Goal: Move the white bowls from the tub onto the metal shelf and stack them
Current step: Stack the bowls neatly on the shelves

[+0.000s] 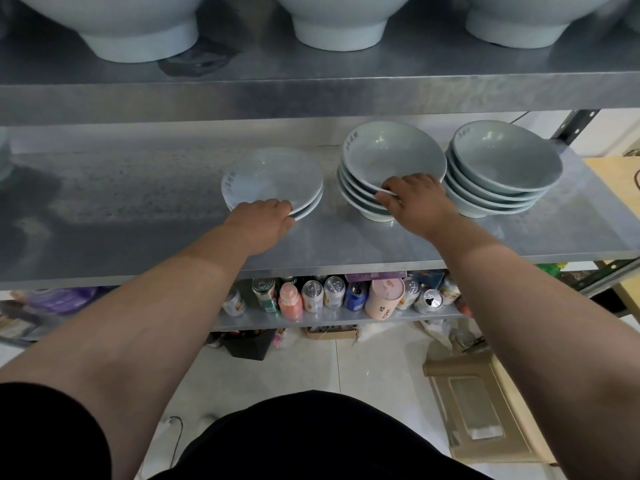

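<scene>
bowls (393, 168) stacked on shelf (138, 220) (cans (334, 292) below)

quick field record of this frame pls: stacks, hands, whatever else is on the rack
surface: metal shelf, middle level
left stack: two bowls
middle stack: several bowls, top bowl tilted
right stack: several bowls, nested level
left hand: holds near rim of left stack
right hand: pinches near rim of top bowl
level above: upper bowls, only their bases show
level below: cans and bottles
tub: not in view
</scene>
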Motion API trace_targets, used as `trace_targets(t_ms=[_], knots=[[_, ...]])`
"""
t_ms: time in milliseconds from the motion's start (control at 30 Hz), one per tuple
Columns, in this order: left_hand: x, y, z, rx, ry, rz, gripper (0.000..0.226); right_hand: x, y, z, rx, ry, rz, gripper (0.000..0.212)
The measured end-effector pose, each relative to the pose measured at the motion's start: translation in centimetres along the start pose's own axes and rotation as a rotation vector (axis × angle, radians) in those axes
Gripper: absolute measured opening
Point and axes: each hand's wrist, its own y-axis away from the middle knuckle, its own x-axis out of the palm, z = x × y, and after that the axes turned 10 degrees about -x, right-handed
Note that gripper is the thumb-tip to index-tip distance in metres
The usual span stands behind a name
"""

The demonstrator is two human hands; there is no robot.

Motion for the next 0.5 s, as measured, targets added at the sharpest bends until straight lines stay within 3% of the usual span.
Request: trace_targets(t_ms=[167, 500], knots=[[-0.1, 0.0, 0.2, -0.031, -0.038, -0.018, 0.033, -0.3, -0.1, -0.4, -0.015, 0.024, 0.031, 0.061], [0.2, -0.1, 1.2, -0.072, -0.033, -0.021, 0.035, 0.2, 0.7, 1.3, -0.01, 0.038, 0.032, 0.035]])
